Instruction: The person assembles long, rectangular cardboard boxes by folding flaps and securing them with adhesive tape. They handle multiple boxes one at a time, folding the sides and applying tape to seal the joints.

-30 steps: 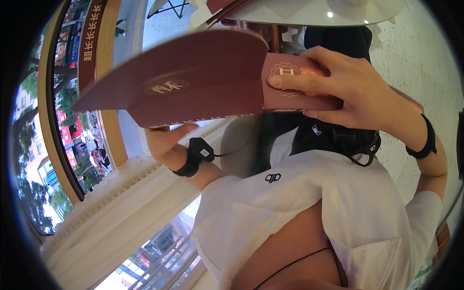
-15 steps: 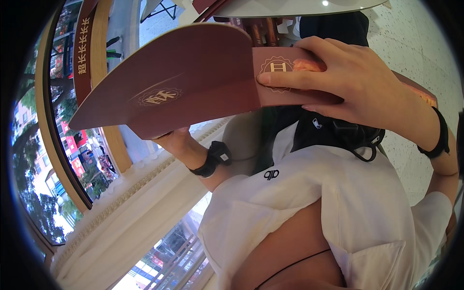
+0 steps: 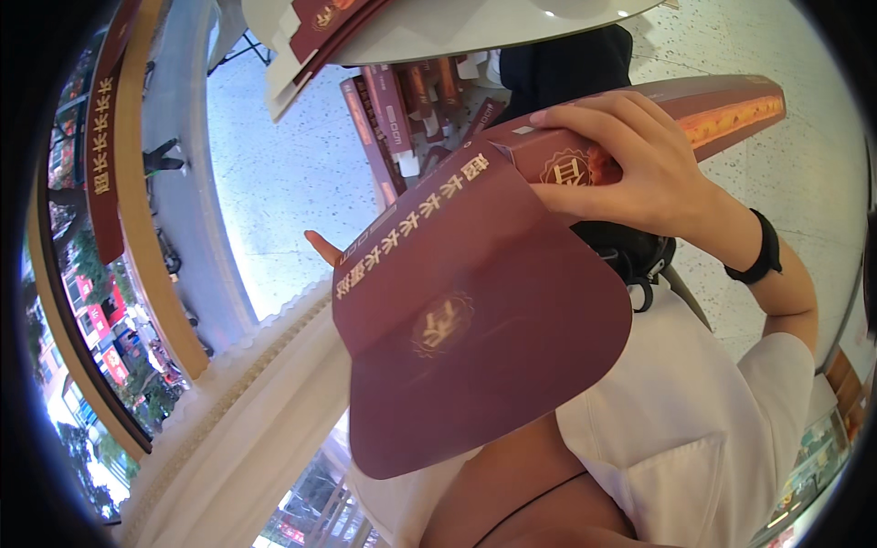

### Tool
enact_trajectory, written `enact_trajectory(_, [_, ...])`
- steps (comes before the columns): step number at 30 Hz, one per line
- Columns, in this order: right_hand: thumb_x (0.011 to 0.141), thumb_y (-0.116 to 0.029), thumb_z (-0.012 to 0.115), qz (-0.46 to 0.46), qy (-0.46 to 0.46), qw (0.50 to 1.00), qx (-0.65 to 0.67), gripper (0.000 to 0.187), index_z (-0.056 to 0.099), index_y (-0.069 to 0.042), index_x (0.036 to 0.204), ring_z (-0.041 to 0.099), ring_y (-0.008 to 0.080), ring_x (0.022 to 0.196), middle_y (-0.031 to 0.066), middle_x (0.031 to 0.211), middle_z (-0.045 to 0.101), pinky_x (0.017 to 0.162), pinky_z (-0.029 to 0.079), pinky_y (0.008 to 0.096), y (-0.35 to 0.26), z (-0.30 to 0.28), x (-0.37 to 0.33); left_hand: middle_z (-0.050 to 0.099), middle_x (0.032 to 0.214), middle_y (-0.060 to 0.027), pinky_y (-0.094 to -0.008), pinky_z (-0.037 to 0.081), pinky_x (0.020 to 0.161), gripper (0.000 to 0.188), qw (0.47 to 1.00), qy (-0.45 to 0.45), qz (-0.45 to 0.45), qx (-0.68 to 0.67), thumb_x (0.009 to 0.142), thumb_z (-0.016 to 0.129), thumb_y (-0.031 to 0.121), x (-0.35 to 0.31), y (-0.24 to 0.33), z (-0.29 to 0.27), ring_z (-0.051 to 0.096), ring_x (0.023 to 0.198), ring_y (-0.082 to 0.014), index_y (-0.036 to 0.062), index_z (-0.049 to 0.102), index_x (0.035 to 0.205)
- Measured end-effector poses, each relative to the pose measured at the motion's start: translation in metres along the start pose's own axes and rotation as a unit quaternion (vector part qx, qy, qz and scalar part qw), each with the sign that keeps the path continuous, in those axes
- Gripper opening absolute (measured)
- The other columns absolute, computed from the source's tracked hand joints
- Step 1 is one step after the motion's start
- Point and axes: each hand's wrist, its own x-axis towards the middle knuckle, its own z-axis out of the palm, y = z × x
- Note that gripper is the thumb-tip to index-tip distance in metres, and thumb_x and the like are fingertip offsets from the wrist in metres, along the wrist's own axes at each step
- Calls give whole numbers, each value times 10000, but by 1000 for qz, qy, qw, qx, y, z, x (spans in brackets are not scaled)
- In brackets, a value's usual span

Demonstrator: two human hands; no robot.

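Note:
A long maroon cardboard carton (image 3: pixel 722 100), printed with gold lettering and a picture of filled bread, lies slantwise before me. Its broad, rounded end flap (image 3: pixel 493 356) hangs toward my chest. My right hand (image 3: pixel 649 164), with a black band on the wrist, grips the carton just beyond the flap's fold, fingers over the upper side and thumb at the lower side. Of my left hand (image 3: pixel 322 247), only one stretched finger shows past the panel's left edge. The rest of that hand is hidden behind the cardboard, so its grip cannot be seen.
Beyond the carton, a white table (image 3: pixel 512 27) with a rounded edge bears maroon cardboard pieces (image 3: pixel 333 32). Several long boxes (image 3: pixel 388 119) are heaped below it, beside a dark cloth-like shape (image 3: pixel 571 78). A white curtain (image 3: pixel 247 420) and a wood-framed window (image 3: pixel 169 301) run along the left.
The big flap has swung from the upper left down toward my chest, showing its lettered panel. My left hand has gone mostly behind the cardboard. My right hand keeps hold of the carton.

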Motion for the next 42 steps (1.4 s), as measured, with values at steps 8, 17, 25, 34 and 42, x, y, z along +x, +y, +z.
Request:
enact_trajectory(8, [649,-163,669,20,-113,992,53,424,633,-312,1044,547,232,945,34,1221,559,802,466,336,14,25,-51,549,1213,-90,-318,424,934,830,944,-236,-119,-197,765,731,322,-20,-5,32,535,1080,-177,-5,317,1404])
enact_trajectory(17, [653,-167,760,47,-187,967,168,630,523,-202,1236,540,288,1017,65,1301,515,830,450,395,20,43,-73,564,1205,-89,-310,424,929,783,783,-469,-209,-351,791,704,346,-21,-15,11,538,1081,-171,-6,347,1393])
enact_trajectory(25, [662,-192,703,31,-192,975,111,569,579,-266,1213,537,243,1005,27,1222,549,856,431,392,13,46,-67,579,1196,-105,-288,432,920,590,674,-270,-563,-394,830,659,330,-6,26,-21,556,1063,-154,-17,478,1271])
enact_trajectory(34, [569,-140,756,40,-208,964,161,700,551,-184,1237,532,280,1035,58,1268,535,879,418,430,18,44,-63,651,1015,-71,-272,472,822,311,788,-307,-459,-272,904,560,194,7,44,-6,573,955,-102,-36,599,1110])
enact_trajectory(42, [609,-154,733,46,-171,976,129,643,569,-166,1230,539,283,1042,65,1233,566,875,422,434,19,40,-55,662,953,-86,-254,509,703,388,817,-228,-456,-269,905,598,302,7,44,-9,620,821,-121,-48,617,1073])
